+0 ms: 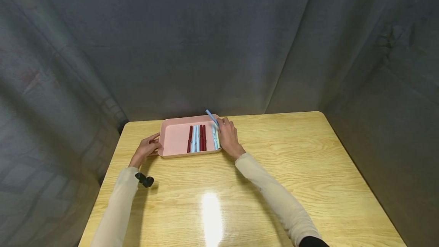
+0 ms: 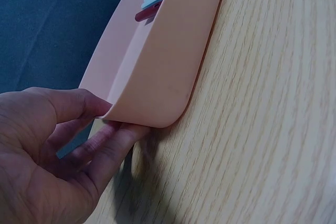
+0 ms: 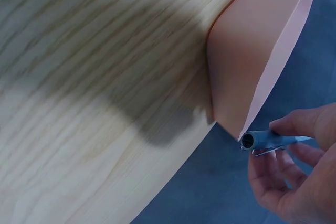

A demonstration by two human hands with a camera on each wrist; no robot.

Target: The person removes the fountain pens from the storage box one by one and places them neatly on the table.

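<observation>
**Pink tray, pens: one pen in hand over the right end**

Head view. Light wood-grain worktop, grey curtain behind and at both sides. Shallow pink plastic tray near the far edge, left of centre. Contents: dark red and light blue pens lying side by side lengthwise, with a further pale pair against the right wall. Left hand grips the tray's left end. Right hand at the tray's right end pinches a blue pen, tilted up above the rim. By judgement, most pens are placed; this one is not yet laid flat. No loose pens show on the worktop. Bare floor remains in the tray's left part; wide bare worktop to the right and near side.

Left wrist view. Left hand: thumb over the rim, fingers curled beneath the tray's rounded corner. Pen ends visible inside.

Right wrist view. Right hand holds the blue pen between thumb and fingers, its end touching or just beside the tray's corner; worktop edge close below.
</observation>
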